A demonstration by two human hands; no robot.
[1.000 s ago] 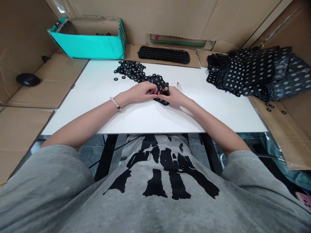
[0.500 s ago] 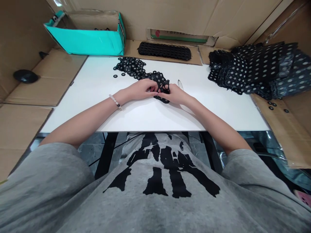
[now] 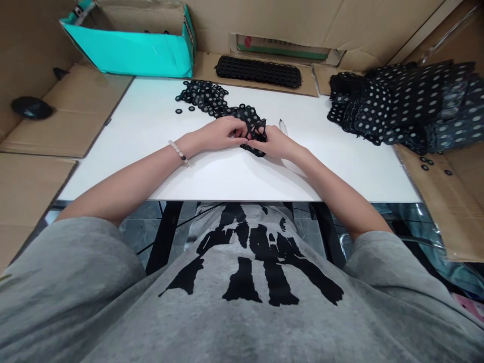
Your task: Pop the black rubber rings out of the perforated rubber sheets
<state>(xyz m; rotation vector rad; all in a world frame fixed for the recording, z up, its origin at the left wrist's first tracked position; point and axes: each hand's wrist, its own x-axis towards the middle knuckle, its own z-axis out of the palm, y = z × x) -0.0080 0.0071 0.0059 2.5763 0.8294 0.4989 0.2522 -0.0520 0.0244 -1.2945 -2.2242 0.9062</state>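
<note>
Both hands meet over a black rubber sheet [image 3: 257, 150] with rows of round grey spots, near the middle of the white table. My left hand [image 3: 229, 132] is closed on the sheet's left side, its thumb tip close to the other thumb. From the right, my right hand [image 3: 279, 143] pinches the same sheet, whose upper edge looks torn and stringy between the hands. Fingers hide part of the sheet. Just beyond the left hand, a heap of small black rings [image 3: 206, 96] spreads out and runs up to the sheet.
A turquoise box [image 3: 128, 53] stands at back left, beside a black perforated strip stack [image 3: 258, 70]. Spotted black sheets [image 3: 401, 106] are piled at right, with several loose rings below. A pen [image 3: 283, 127] lies behind my right hand. A black rounded object [image 3: 32, 108] sits far left.
The camera view has shifted slightly, moving the table and box up a little in the picture. Both hands keep their hold on the sheet, with hardly any visible movement.
</note>
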